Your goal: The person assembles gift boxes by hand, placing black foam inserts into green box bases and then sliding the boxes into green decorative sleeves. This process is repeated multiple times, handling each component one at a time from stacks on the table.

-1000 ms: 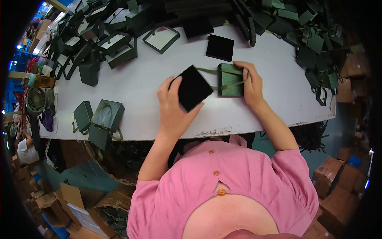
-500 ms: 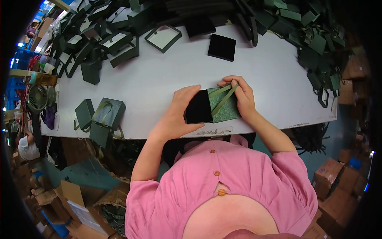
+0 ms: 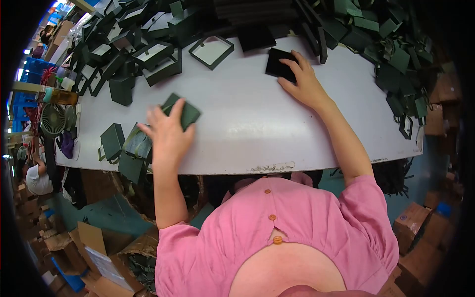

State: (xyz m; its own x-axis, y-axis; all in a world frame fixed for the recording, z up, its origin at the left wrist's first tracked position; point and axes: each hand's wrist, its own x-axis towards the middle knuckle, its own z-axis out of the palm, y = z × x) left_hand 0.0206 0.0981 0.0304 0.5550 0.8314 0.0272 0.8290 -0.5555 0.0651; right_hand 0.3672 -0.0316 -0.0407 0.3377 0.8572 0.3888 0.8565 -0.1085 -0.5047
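Observation:
My left hand [image 3: 170, 133] is at the left middle of the table, its fingers spread and slightly blurred. A dark green box [image 3: 190, 115] lies tilted just beyond its fingertips, partly hidden by the fingers. At the back, my right hand [image 3: 304, 84] has its thumb and fingers around a flat black pad [image 3: 275, 62], covering the pad's right side. To the left of my left hand, several green boxes with ribbon loops, one of them a green box [image 3: 113, 139], are grouped near the front edge.
An open frame-like box with a white inside [image 3: 212, 52] lies at the back. Piles of green box parts [image 3: 123, 89] and ribboned boxes [image 3: 396, 74] line both sides. A small fan [image 3: 53, 120] stands at the left edge. Cardboard boxes [image 3: 410, 220] stand on the floor.
Both hands were together on a box with a black inside and green ribbon. My left hand has moved left with the box, now dark side up; my right hand has reached back to the black pad.

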